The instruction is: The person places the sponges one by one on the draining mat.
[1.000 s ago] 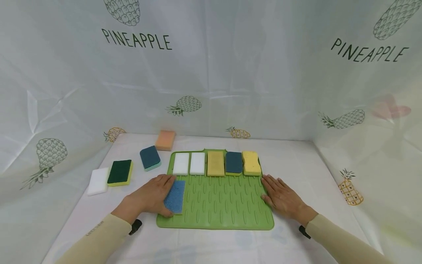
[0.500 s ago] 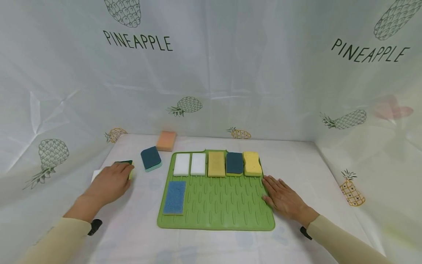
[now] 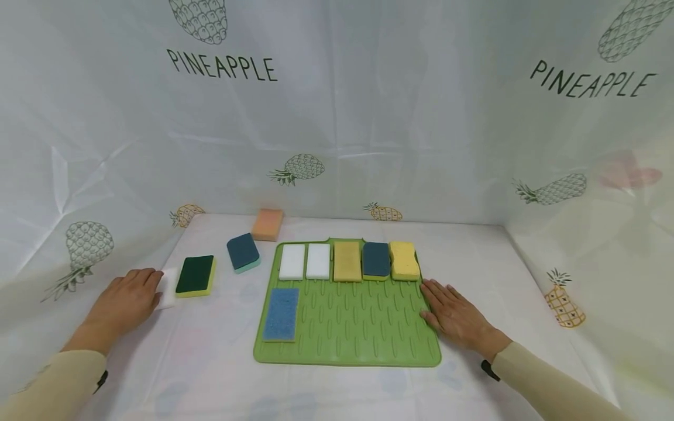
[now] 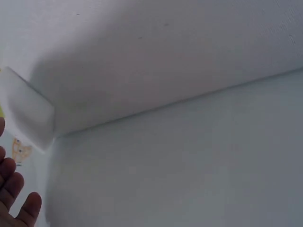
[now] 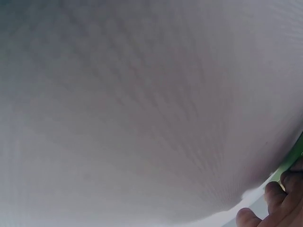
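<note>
My left hand (image 3: 131, 290) lies flat on the white tabletop at the far left, its fingertips at the left edge of a white sponge (image 3: 169, 287); whether they touch it I cannot tell. The left wrist view shows that white sponge (image 4: 26, 111) just beyond my relaxed fingers (image 4: 14, 196). My right hand (image 3: 449, 305) rests flat, fingers straight, against the right edge of the green ribbed mat (image 3: 363, 333). A blue sponge (image 3: 281, 314) lies alone at the mat's front left. Neither hand holds anything.
Along the mat's far edge lie two white sponges (image 3: 305, 261), a tan sponge (image 3: 347, 261), a dark teal sponge (image 3: 376, 259) and a yellow sponge (image 3: 404, 260). Left of the mat are a green-and-yellow sponge (image 3: 195, 275), a teal sponge (image 3: 243, 252) and an orange sponge (image 3: 267, 224). Pineapple-print cloth walls enclose the table.
My left hand let go of the blue sponge on the mat, swept left over the green-and-yellow sponge, and now lies by the white sponge. The right hand has stayed put.
</note>
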The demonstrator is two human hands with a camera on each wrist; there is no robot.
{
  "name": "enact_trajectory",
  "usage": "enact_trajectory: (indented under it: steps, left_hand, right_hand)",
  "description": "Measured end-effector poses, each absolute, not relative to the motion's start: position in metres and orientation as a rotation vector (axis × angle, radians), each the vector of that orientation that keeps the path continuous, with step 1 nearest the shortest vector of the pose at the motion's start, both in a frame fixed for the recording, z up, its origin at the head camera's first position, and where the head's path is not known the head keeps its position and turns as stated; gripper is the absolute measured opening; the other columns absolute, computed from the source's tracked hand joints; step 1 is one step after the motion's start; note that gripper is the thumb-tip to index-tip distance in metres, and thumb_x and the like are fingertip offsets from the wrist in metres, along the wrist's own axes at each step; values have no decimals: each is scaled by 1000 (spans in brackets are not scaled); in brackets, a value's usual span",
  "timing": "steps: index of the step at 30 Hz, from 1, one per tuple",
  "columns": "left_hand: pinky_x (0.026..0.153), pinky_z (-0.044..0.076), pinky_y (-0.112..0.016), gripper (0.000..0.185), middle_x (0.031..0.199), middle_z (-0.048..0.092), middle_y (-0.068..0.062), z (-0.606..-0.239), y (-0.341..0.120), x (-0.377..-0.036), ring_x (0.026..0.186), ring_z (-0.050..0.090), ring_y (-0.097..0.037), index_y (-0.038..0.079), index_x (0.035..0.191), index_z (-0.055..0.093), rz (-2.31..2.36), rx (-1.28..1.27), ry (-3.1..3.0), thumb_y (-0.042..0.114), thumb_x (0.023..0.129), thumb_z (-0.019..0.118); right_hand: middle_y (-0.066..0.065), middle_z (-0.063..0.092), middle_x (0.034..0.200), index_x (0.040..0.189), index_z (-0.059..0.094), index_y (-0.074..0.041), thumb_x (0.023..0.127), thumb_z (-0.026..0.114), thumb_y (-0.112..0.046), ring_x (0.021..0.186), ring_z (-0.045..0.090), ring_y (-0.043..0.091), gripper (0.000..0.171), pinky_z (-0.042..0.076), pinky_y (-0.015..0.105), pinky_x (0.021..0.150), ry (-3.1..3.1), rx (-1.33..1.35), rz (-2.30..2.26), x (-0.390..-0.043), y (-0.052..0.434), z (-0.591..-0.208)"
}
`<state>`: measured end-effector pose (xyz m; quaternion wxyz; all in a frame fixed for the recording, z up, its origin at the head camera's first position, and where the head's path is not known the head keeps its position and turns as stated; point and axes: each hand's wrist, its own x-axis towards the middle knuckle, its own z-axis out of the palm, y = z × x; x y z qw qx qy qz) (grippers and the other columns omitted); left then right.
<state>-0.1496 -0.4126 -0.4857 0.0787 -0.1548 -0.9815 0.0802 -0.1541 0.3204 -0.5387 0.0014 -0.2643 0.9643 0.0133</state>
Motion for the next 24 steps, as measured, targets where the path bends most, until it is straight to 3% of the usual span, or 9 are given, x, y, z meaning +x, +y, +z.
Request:
enact_trajectory:
  steps: [7, 13, 20, 24]
  left_hand:
    - [97, 49, -70, 61, 132, 54, -36, -496, -420, -151, 122, 51, -54, -15, 134, 48, 272, -379, -3042, 17, 92, 80]
    - [103, 44, -74, 79, 143, 44, -40, -495, -419, -150, 131, 43, -58, -17, 148, 35, 191, -383, -3010, 16, 92, 80]
    - [119, 26, -74, 103, 157, 29, -43, -491, -420, -152, 145, 28, -59, -18, 159, 13, 132, -339, -3073, 19, 92, 81]
    - [123, 21, -71, 105, 157, 29, -45, -492, -424, -152, 147, 27, -59, -20, 159, 12, 70, -331, -3100, 21, 91, 81]
  right_hand:
    - [20, 35, 169, 162, 34, 4, 112, 48, -41, 157, 34, 39, 69, 32, 58, 126, 3032, -840, 33, -154, 319, -538]
    - [19, 34, 170, 163, 34, 3, 113, 47, -42, 158, 33, 39, 69, 31, 58, 126, 3031, -833, 25, -153, 320, -538]
    - [19, 34, 170, 163, 33, 3, 113, 47, -42, 158, 33, 39, 69, 31, 58, 127, 3029, -827, 27, -153, 320, -539]
    - [19, 34, 170, 163, 33, 3, 113, 47, -42, 158, 33, 39, 69, 31, 58, 127, 3032, -825, 33, -153, 321, -540]
